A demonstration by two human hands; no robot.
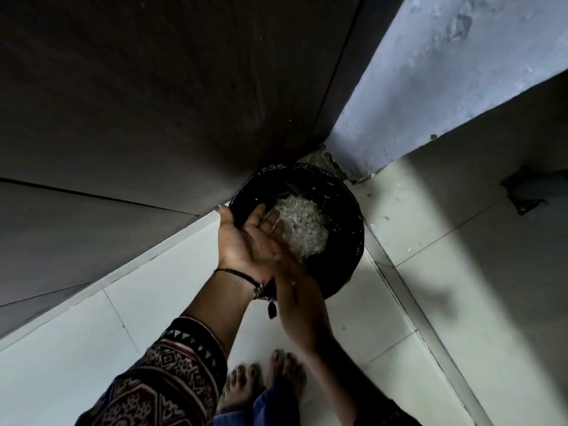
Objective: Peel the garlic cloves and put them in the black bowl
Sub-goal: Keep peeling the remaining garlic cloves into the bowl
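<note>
A round black bin [341,207] with a black liner stands on the floor in the corner. It holds a pile of pale garlic skins [304,232]; no peeled cloves show. My left hand [246,238] is held palm up with straight fingers over the bin's near-left rim, a black thread bracelet on its wrist. My right hand [293,272] is blurred by motion. It lies flat against the edge of the left palm, over the bin's near side. Neither hand holds anything that I can make out.
A dark wooden panel [153,103] fills the left and top, a bluish-grey wall [430,87] the upper right. Pale floor tiles [445,302] spread around, with small bits of skin near the bin. My bare feet [267,379] stand below. A metal fitting [522,192] sits at the far right.
</note>
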